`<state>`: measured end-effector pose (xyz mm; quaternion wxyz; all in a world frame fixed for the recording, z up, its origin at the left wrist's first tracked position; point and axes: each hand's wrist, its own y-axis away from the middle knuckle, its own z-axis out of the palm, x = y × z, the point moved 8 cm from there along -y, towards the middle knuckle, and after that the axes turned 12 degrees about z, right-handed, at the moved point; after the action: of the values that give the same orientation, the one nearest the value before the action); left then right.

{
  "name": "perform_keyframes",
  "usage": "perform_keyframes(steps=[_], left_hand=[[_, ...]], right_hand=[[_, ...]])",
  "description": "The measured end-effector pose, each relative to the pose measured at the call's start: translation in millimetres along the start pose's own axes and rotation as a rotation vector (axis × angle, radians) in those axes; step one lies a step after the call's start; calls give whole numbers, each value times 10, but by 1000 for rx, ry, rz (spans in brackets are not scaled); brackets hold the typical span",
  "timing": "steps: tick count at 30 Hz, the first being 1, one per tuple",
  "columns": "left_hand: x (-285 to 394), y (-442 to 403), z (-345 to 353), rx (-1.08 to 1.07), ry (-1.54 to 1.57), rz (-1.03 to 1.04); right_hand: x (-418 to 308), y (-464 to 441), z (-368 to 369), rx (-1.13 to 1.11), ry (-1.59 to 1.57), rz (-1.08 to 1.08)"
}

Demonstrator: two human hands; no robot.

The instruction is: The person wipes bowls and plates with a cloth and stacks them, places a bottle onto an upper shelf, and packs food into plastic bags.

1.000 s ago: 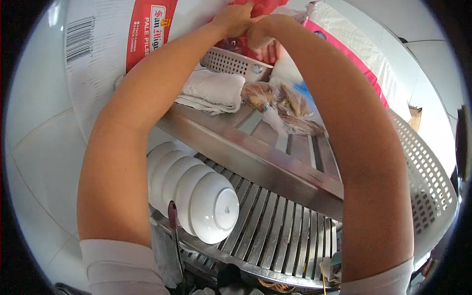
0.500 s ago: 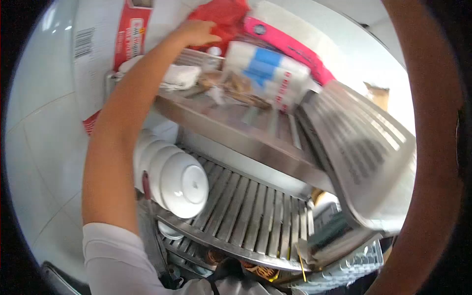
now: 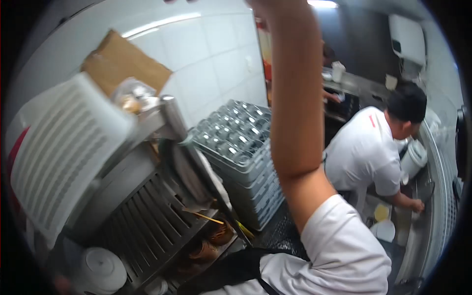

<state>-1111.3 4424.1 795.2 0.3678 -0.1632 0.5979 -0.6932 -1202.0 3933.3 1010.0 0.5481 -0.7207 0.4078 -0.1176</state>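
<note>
My right arm is raised through the middle of the view. Only the wrist end of my right hand [image 3: 278, 5] and some fingertips show at the top edge, so its grip is hidden. My left hand is out of view. To the left, a white slotted plastic basket [image 3: 64, 147] stands tilted on the upper shelf, blurred by motion. Beside it are a brown cardboard flap [image 3: 125, 61] and a clear plastic bag [image 3: 132, 96] with things inside. White bowls [image 3: 102, 268] rest on the slatted metal shelf [image 3: 147, 216] below.
Stacked grey racks [image 3: 260, 191] hold many upturned glasses [image 3: 231, 130] against the tiled wall. A co-worker in a white shirt [image 3: 364, 147] leans over a sink [image 3: 418, 216] at the right. Brown pots or baskets [image 3: 206, 248] sit low under the shelf. Another person's hand shows farther back.
The view has swung right, from the shelf to the glass racks and the co-worker. My left hand, earlier at a red plastic bag, has left the view. My right arm stays raised.
</note>
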Motion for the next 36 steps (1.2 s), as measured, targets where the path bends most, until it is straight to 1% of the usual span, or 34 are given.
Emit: perform_keyframes(steps=[2,3,4,5,6,7,8,10,12,13,14,15,16,17,18,20,23,25,26,28,29,32,34,35,36], left_hand=[[735,979,458,-228,443,-8],[1078,1440,713,-373,632,-50],[1414,1845,950,-515,784,-108],[1728,2180,1239,-663,913,-177],[1931,2412,1439,-755,942,-372],[2188,2500,1605,-889,941,-444],[2368,2614,1694,-1027,935,-511],[2549,3166,1774,-1117,1052,-586],[2664,3532,1840,-1202,1156,-697],[2722,3625,1873,-1242,1198,-771],[2787,3709,1944,-1265,1249,-846],[2798,3836,1993,-1285,1254,-992],[2856,3972,2061,-1309,1291,-1069],[2925,4124,2136,-1325,1328,-1153],[3019,4257,2198,-1335,1359,-1245],[3329,4384,2366,-1476,1451,-1142],[3942,4530,2615,-1636,1588,-974],[4371,4709,2762,-1730,1659,-824],[4542,4822,2826,-1785,1645,-695],[4946,5091,2960,-1869,1614,-438],[5101,5381,2978,-2023,1513,-282],[5639,6349,2951,-2238,1474,-33],[6258,7381,2871,-2483,1715,-142],[6392,7626,2730,-2614,1831,-213],[6591,7241,2849,-2841,1772,-217]], right_hand=[[379,880,-265,146,-158,100],[571,1281,-343,242,-258,142],[911,1706,-329,374,-385,181],[1390,2391,-216,515,-404,313],[1628,2732,-83,525,-432,480],[1902,3048,90,448,-366,691],[2178,3429,327,400,-402,844],[2674,4325,877,207,-301,1113],[2740,5217,1406,-82,49,1173],[2688,5674,1636,-168,137,1157],[2588,6077,1806,-302,224,1285],[2480,6394,1911,-393,279,1364],[2377,6595,1920,-454,329,1452],[2297,6728,1847,-395,381,1510],[2252,6819,1735,-264,382,1554],[2209,6745,1366,-69,441,1630],[2301,6665,779,216,653,1603],[2487,6698,504,274,712,1597],[2579,6726,406,313,734,1598],[2858,6851,242,297,712,1584],[2963,6879,194,286,707,1580],[3179,6904,11,255,720,1525],[3273,6898,-160,213,745,1486],[3311,6900,-280,212,739,1494],[3361,6904,-399,197,770,1491]])
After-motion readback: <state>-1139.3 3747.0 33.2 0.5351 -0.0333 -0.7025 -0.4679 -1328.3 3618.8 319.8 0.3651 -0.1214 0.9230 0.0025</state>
